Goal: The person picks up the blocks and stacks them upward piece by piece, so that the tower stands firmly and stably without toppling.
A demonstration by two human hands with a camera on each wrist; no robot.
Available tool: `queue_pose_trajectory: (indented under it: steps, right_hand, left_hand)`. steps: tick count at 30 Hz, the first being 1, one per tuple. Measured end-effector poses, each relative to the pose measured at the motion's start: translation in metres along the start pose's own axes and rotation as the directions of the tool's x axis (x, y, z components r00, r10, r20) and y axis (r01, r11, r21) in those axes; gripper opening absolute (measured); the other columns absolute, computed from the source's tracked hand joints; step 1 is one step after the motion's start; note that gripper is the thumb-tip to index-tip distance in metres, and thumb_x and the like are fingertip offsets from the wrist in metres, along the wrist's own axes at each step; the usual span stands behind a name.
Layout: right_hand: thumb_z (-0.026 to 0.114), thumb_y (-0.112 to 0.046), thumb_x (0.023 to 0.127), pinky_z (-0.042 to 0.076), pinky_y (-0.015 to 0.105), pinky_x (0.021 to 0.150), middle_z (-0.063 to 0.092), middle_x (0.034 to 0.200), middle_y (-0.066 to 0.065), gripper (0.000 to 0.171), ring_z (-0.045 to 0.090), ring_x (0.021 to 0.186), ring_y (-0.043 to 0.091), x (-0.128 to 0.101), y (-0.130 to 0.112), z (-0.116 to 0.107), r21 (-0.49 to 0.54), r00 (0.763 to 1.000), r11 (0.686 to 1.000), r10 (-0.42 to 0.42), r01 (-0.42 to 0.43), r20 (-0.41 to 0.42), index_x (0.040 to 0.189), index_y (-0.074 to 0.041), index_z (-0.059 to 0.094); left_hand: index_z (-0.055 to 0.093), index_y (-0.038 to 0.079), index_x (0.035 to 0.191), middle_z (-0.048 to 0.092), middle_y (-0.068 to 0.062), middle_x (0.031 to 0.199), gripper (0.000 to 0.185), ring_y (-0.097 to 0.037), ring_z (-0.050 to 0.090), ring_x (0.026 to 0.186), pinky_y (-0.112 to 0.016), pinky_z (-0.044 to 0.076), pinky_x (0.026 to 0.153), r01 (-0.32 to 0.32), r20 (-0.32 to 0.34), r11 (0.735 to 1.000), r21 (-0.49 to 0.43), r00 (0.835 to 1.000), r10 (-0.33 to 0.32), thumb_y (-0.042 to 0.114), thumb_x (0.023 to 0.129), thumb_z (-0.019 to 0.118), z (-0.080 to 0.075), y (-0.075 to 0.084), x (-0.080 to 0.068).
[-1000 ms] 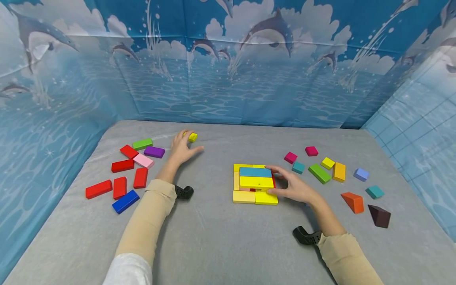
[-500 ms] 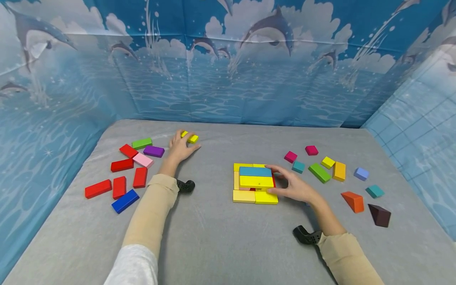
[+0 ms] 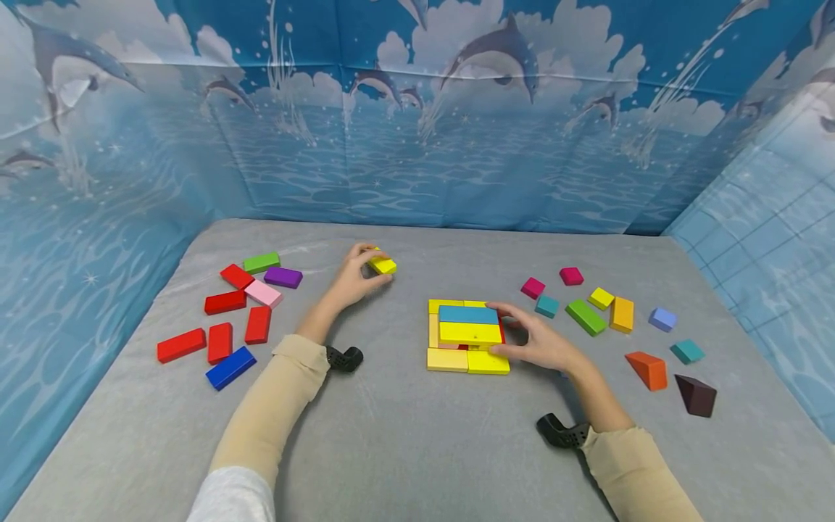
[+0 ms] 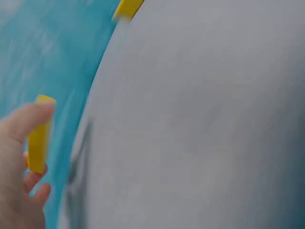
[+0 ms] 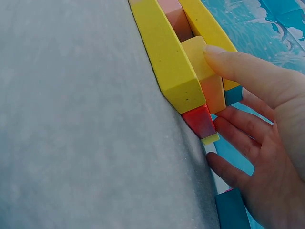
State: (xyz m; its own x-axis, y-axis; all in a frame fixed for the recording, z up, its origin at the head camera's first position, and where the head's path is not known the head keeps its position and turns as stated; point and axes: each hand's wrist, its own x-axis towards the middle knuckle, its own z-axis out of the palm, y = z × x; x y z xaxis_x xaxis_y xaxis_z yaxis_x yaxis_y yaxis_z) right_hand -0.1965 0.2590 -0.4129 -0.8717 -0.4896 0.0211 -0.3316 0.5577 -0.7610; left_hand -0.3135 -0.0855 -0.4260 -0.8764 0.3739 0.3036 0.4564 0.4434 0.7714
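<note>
Pinched in left hand (image 3: 352, 279), yellow block (image 3: 382, 265); stack (image 3: 466, 335) rightward.

Left arm: stretched forward over the table, beige sleeve to the wrist.
Left hand (image 3: 355, 278): raised, fingers curled, pinching a small yellow block (image 3: 382, 265) at the fingertips.
Right arm: bent, forearm angled inward, sleeve to the wrist.
Right hand (image 3: 538, 342): low, thumb and fingers spread against the side of the block stack (image 3: 467, 335).
</note>
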Motion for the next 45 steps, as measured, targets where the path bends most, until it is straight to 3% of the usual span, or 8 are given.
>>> queue_pose_trajectory:
  steps: [4, 8, 14, 18, 27, 37, 41, 45]
  right_hand:
    - [0.071, -0.025, 0.08, 0.034, 0.054, 0.098, 0.037, 0.141, 0.012, 0.069, 0.041, 0.121, 0.032, 0.0, 0.001, 0.0, 0.0, 1.0, 1.0, -0.003, 0.003, -0.004, 0.139, -0.012, 0.036]
    - [0.07, -0.026, 0.081, 0.034, 0.054, 0.097, 0.038, 0.14, 0.012, 0.069, 0.041, 0.121, 0.033, 0.0, 0.001, 0.0, -0.005, 1.0, 1.0, -0.01, 0.01, 0.0, 0.139, -0.011, 0.036]
    - [0.069, -0.025, 0.081, 0.033, 0.056, 0.097, 0.038, 0.14, 0.011, 0.068, 0.04, 0.122, 0.033, -0.001, 0.0, -0.001, 0.006, 1.0, 1.0, -0.017, 0.017, 0.007, 0.139, -0.012, 0.035]
    - [0.069, -0.024, 0.082, 0.033, 0.057, 0.096, 0.038, 0.14, 0.012, 0.067, 0.04, 0.122, 0.035, -0.001, 0.001, 0.0, 0.002, 1.0, 1.0, -0.03, 0.03, 0.004, 0.139, -0.011, 0.035]
    - [0.068, -0.018, 0.083, 0.032, 0.056, 0.097, 0.036, 0.141, 0.016, 0.066, 0.039, 0.124, 0.036, -0.001, 0.003, -0.001, 0.009, 0.999, 0.999, -0.047, 0.047, 0.007, 0.139, -0.006, 0.034]
    - [0.068, -0.019, 0.083, 0.032, 0.057, 0.097, 0.036, 0.141, 0.016, 0.067, 0.038, 0.124, 0.037, -0.002, 0.004, -0.001, 0.007, 0.999, 0.999, -0.034, 0.034, 0.004, 0.139, -0.006, 0.034]
    - [0.068, -0.022, 0.083, 0.032, 0.057, 0.097, 0.036, 0.141, 0.016, 0.068, 0.039, 0.123, 0.037, -0.002, 0.004, -0.001, 0.002, 1.0, 1.0, -0.027, 0.027, 0.006, 0.139, -0.007, 0.034]
    - [0.069, -0.024, 0.082, 0.032, 0.056, 0.098, 0.034, 0.142, 0.014, 0.072, 0.038, 0.123, 0.035, -0.001, 0.001, 0.0, -0.007, 1.0, 1.0, -0.028, 0.028, 0.009, 0.14, -0.008, 0.031]
  left_hand:
    - [0.061, 0.001, 0.113, 0.039, -0.02, 0.131, 0.037, -0.031, 0.035, 0.122, -0.05, 0.03, 0.1, -0.158, 0.066, 0.983, -0.089, 0.984, 0.164, 0.011, 0.08, 0.071, 0.022, 0.031, -0.001]
    - [0.062, 0.005, 0.113, 0.039, -0.016, 0.133, 0.034, -0.026, 0.034, 0.124, -0.047, 0.031, 0.1, -0.245, 0.17, 0.96, -0.138, 0.949, 0.267, 0.013, 0.08, 0.07, 0.045, 0.059, -0.008]
    - [0.063, 0.009, 0.114, 0.041, -0.01, 0.133, 0.034, -0.022, 0.036, 0.123, -0.043, 0.031, 0.101, -0.337, 0.32, 0.934, -0.116, 0.878, 0.357, 0.018, 0.081, 0.069, 0.072, 0.088, -0.016]
    - [0.063, 0.014, 0.114, 0.042, -0.009, 0.134, 0.033, -0.021, 0.037, 0.123, -0.043, 0.028, 0.102, -0.38, 0.378, 0.925, -0.03, 0.852, 0.362, 0.022, 0.083, 0.068, 0.081, 0.096, -0.018]
    - [0.061, 0.02, 0.116, 0.041, -0.003, 0.135, 0.033, -0.017, 0.036, 0.125, -0.043, 0.025, 0.104, -0.374, 0.444, 0.926, 0.057, 0.84, 0.312, 0.028, 0.085, 0.066, 0.088, 0.102, -0.019]
    - [0.06, 0.018, 0.118, 0.04, -0.004, 0.136, 0.035, -0.019, 0.036, 0.125, -0.042, 0.03, 0.103, -0.371, 0.456, 0.928, 0.023, 0.83, 0.321, 0.025, 0.084, 0.066, 0.09, 0.102, -0.019]
    - [0.056, 0.016, 0.124, 0.037, -0.007, 0.14, 0.044, -0.02, 0.035, 0.126, -0.045, 0.029, 0.103, -0.345, 0.444, 0.939, -0.012, 0.839, 0.314, 0.027, 0.083, 0.068, 0.088, 0.099, -0.02]
    - [0.052, 0.015, 0.127, 0.035, -0.008, 0.142, 0.053, -0.022, 0.032, 0.129, -0.05, 0.027, 0.103, -0.313, 0.398, 0.947, -0.068, 0.862, 0.313, 0.027, 0.08, 0.071, 0.074, 0.092, -0.022]
